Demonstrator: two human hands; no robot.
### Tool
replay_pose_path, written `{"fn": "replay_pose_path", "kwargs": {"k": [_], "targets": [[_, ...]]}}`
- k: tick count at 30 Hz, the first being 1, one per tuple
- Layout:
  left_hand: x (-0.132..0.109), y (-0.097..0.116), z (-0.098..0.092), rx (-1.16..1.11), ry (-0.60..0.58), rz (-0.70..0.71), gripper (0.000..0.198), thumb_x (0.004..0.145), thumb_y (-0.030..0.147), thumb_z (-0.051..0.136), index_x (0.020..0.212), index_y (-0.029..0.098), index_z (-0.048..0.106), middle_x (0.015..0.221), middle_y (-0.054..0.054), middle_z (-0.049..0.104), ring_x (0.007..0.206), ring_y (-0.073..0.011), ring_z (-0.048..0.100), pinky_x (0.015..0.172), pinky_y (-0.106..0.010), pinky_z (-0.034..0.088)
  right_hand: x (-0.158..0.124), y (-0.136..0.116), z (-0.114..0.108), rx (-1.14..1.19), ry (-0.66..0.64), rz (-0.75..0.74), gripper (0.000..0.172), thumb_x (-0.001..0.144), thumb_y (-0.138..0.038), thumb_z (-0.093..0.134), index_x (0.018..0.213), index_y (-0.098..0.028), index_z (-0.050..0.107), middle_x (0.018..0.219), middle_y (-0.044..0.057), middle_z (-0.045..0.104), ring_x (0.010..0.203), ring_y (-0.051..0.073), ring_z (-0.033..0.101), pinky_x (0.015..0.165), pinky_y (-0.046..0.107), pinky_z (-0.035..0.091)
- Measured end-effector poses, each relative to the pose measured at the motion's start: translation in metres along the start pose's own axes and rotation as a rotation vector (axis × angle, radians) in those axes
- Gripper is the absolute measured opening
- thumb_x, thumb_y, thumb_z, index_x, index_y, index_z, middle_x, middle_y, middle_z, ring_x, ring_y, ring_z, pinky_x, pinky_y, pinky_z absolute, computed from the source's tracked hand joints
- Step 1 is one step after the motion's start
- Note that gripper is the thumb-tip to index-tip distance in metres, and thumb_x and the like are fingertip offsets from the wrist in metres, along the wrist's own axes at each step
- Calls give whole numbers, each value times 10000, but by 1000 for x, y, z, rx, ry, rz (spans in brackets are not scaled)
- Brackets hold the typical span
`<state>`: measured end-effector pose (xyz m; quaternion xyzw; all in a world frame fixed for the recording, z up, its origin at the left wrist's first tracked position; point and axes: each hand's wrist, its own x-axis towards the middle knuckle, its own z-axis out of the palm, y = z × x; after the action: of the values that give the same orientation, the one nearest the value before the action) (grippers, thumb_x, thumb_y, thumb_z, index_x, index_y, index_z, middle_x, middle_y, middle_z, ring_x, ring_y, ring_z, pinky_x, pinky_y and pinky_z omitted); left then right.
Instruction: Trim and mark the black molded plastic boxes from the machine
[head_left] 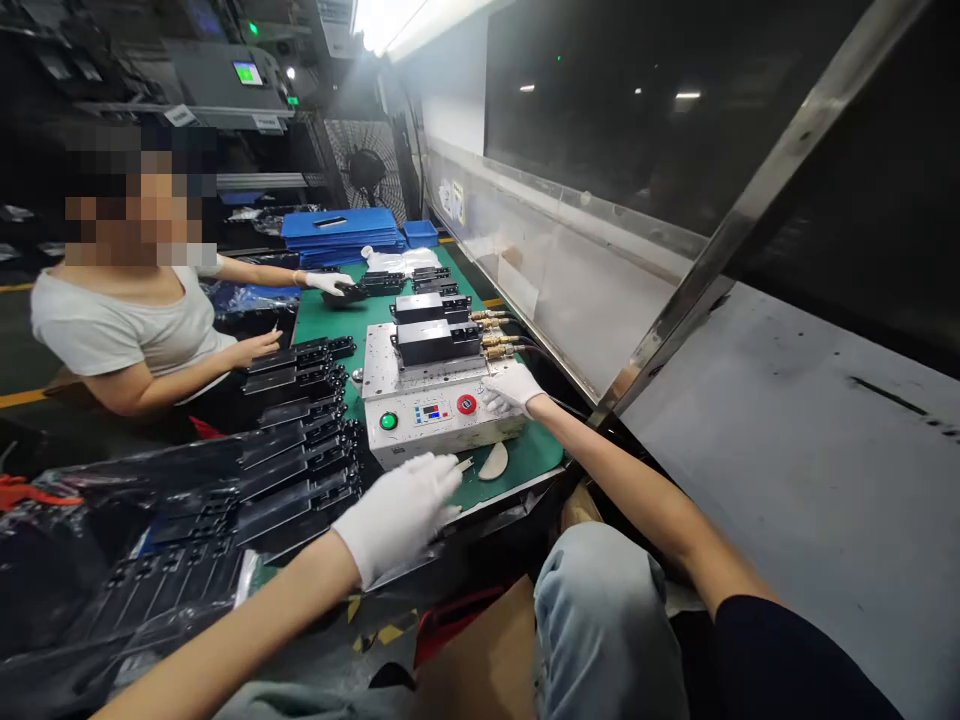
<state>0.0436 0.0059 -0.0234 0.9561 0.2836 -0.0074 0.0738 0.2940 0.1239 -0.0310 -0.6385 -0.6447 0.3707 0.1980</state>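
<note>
The white test box stands on the green bench, with a green button, a small display and a red button on its front. Two black rectangular housings lie on top, the nearer housing beside brass fittings with hoses. My right hand, in a white glove, is at the box's front right corner near the red button, fingers apart. In front of the box hovers my gloved left hand, fingers stretched out. By its fingertips is a small pale piece that I cannot identify.
A half-round pale piece lies on the green bench top. Several black housings are lined up on the left. Across the bench, a co-worker's gloved hand touches a black part. Blue sheets are stacked behind.
</note>
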Motion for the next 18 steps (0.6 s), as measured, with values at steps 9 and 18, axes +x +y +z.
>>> {"fn": "replay_pose_path", "kwargs": {"k": [9,18], "targets": [[-30,82,37,-258,-513,235,318,867,403,681,1111,202,656,1106,-107,715,1013,-316,697,1030,-463,504,-123,29,19,487,-274,297,136,909,-296,594,908,-160,585,654,70,724,540,169,707,396,189,482],[-38,50,97,-228,-606,118,306,820,436,669,1048,232,677,1059,-115,745,998,-348,717,1013,-501,510,-232,45,59,815,-142,287,278,942,-493,509,1013,-237,590,568,-29,599,328,109,472,307,201,307]]}}
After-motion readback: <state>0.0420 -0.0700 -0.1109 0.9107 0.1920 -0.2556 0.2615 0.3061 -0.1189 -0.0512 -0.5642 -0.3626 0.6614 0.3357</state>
